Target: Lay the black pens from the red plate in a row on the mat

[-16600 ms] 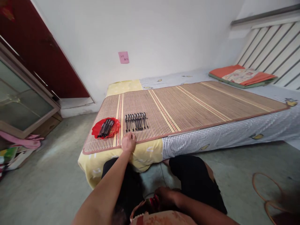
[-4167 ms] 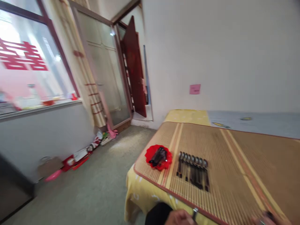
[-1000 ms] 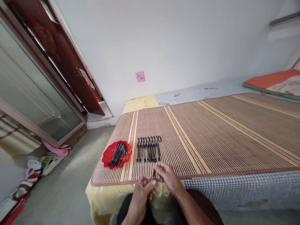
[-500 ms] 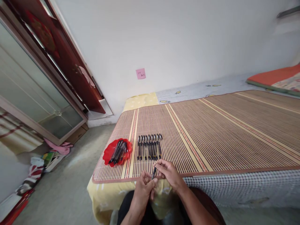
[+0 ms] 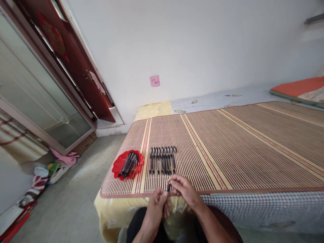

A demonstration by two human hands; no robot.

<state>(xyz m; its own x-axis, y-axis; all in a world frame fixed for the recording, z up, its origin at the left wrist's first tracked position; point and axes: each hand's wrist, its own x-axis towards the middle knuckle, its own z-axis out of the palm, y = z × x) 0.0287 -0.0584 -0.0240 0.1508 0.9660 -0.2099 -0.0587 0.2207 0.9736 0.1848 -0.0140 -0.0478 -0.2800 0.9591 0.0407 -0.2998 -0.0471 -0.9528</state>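
Between my two hands, over the front edge of the bed, is a black pen (image 5: 168, 186). My left hand (image 5: 159, 201) pinches its lower end, and the fingers of my right hand (image 5: 182, 187) close on its upper end. Just beyond them, several dark-capped clear pens (image 5: 162, 160) lie side by side in a row on the striped mat (image 5: 205, 148), caps pointing to the wall. To the left of the row, a red scalloped plate (image 5: 116, 166) carries a heap of similar pens (image 5: 129, 164).
The mat covers a bed with a yellow and checked sheet (image 5: 121, 207). A folded orange quilt (image 5: 298, 87) lies at the far right. A pink note (image 5: 154, 81) sticks to the white wall. Along the left floor are clothes and books, beside a glass-panelled door (image 5: 45, 91).
Both hands stay on the pen, which has turned slightly and shows less of its length. The whole view has shifted a little, while the row and plate look the same.
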